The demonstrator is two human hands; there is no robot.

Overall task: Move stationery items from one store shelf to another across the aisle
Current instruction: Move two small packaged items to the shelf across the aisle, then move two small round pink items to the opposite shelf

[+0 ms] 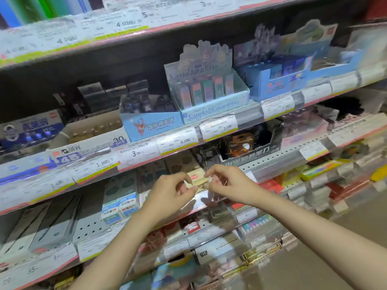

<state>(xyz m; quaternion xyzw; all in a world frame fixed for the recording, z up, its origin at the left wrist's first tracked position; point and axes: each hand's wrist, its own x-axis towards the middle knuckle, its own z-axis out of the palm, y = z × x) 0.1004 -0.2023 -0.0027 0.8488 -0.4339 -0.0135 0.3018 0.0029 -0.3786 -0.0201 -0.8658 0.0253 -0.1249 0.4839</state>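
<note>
Head view. A small flat beige packet with a red mark [200, 181], seemingly in clear wrap, is held between both hands in front of the middle shelf. It is pinched at its left end by the curled thumb and forefinger of the left hand [173, 191], and at its right end by the fingers of the right hand [226, 183], which are bent in around it. The two-ended hold is judged to keep the thin packet level and facing the eye, either for checking or for lining it up with a slot; which of the two cannot be told. The packet is clear of the shelf and not resting on anything.

Shelving noted: a tiered metal store shelf with pink-edged price rails [209, 132], white price tags with yellow strips along it. Above the hands, a pale blue cardboard display box of pastel erasers [209, 97] and a black display box with an orange figure [240, 145]. Much of the stock is blurred. Brown aisle floor [345, 237] is seen at lower right.
</note>
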